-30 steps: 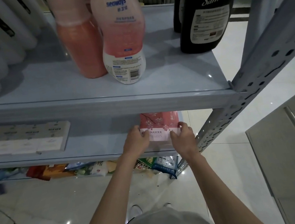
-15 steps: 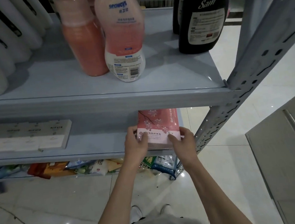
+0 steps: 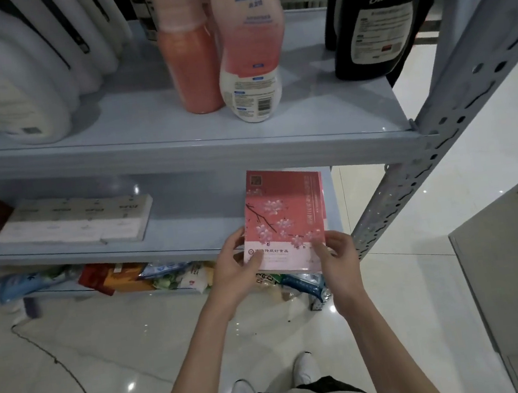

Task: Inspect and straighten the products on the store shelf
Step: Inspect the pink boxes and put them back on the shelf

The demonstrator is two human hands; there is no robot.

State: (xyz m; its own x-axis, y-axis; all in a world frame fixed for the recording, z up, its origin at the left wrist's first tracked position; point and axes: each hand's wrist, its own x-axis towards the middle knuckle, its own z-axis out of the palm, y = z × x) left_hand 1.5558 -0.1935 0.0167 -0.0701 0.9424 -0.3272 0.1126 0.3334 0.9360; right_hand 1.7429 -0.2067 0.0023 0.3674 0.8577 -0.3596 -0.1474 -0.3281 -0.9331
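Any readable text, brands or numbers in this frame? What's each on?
"Sam": black bottle, top shelf.
"seaways": pink-and-white bottle, top shelf; slightly blurred.
Pink packet: Chinese print and a QR code, too blurred to read.
Back labels and barcode on the bottles, print on the white boxes: too small to read.

The left hand and the right hand are covering the two near corners of the pink box, and their fingers are disappearing under it. The small print on its pale band is showing too fine to read. The picture's top edge is cutting off the tops of the orange bottle, the pink lotion bottle and the black bottle. The white jugs at the far left are running out of view. The middle shelf is partly hiding the packets below it.
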